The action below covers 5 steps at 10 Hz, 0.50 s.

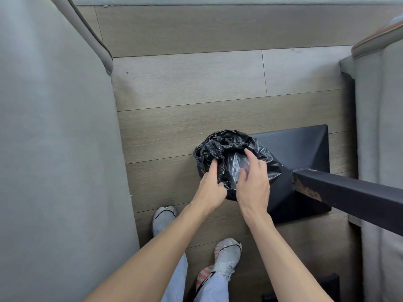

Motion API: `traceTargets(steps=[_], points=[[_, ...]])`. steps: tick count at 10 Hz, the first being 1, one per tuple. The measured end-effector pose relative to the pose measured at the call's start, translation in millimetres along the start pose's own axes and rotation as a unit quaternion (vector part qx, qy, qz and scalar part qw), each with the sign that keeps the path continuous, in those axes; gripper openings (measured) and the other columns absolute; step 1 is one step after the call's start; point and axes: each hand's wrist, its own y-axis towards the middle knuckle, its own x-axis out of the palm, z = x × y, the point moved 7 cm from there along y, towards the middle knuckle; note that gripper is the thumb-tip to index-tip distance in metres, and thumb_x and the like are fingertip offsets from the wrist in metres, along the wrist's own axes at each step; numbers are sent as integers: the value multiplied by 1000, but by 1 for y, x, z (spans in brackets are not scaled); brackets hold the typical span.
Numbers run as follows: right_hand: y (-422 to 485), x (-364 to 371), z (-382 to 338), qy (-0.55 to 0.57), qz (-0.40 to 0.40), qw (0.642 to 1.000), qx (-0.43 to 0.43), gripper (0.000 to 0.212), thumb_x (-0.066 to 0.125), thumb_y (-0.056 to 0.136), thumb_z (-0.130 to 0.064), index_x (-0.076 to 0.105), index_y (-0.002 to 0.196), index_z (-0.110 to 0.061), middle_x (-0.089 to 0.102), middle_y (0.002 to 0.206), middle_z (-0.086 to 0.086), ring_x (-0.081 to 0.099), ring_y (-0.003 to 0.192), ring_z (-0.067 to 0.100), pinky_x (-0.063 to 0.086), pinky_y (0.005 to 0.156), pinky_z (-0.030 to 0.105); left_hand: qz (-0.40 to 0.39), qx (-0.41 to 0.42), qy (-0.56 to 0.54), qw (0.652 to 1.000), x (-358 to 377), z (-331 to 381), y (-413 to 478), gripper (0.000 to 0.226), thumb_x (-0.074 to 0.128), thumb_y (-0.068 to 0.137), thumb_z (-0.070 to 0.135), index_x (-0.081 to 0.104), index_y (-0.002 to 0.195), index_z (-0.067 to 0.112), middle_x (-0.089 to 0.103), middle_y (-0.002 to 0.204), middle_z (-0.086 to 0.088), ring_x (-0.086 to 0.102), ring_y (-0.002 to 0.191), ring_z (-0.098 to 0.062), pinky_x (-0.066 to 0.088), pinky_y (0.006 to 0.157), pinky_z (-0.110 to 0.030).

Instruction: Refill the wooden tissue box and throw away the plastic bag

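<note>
A small bin lined with a crumpled black liner [220, 144] stands on the wooden floor in the middle of the view. A clear plastic bag [237, 164] lies in its mouth. My left hand [210, 186] pinches the black liner at the near rim. My right hand [254, 182] rests over the opening with fingers spread, touching the clear plastic bag. The wooden tissue box is out of view.
A grey sofa [54, 138] fills the left side. A black table base [305, 153] with its post [349, 197] sits right behind the bin. Another grey seat [381, 127] stands at the right. My feet in grey shoes [226, 256] are below.
</note>
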Motion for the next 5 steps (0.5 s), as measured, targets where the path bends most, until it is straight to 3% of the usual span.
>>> traceTargets(steps=[1, 2, 3, 4, 5], points=[[-4, -2, 1, -3, 29, 1000, 0, 61, 59, 95, -20, 36, 151, -20, 52, 135, 10, 51, 123, 29, 42, 100, 41, 3, 2, -18, 1000, 1, 2, -1, 79, 45, 88, 1, 13, 152, 34, 50, 140, -5, 51, 115, -17, 40, 92, -27], [-18, 4, -2, -100, -9, 995, -9, 74, 48, 97, -47, 12, 158, -26, 19, 165, 10, 19, 149, 31, 22, 118, 46, -8, -25, -40, 999, -2, 3, -3, 83, 50, 87, 7, 9, 153, 36, 49, 146, -7, 51, 127, -27, 44, 106, -39], [-31, 5, 1, -124, -45, 991, 2, 69, 35, 102, -47, 1, 158, -28, -4, 167, 11, -2, 152, 35, 8, 122, 54, -16, -39, -6, 999, -10, 5, -14, 88, 51, 86, 13, -1, 153, 37, 56, 136, -10, 57, 115, -31, 48, 101, -42], [-47, -18, -10, -98, -5, 995, -13, 63, 39, 103, -37, 13, 158, -26, 3, 167, 11, 2, 153, 33, 10, 122, 50, -6, -27, 77, 997, -29, 15, -34, 80, 44, 90, 14, -1, 154, 31, 54, 133, -16, 57, 112, -34, 47, 98, -47], [-71, -42, -23, -98, 14, 994, -36, 49, 48, 100, -27, 43, 147, -16, 32, 160, 12, 25, 148, 29, 22, 121, 45, 56, -10, 321, 945, -56, 21, -72, 53, 39, 93, 18, 31, 146, 17, 53, 137, -16, 53, 121, -38, 32, 111, -55]])
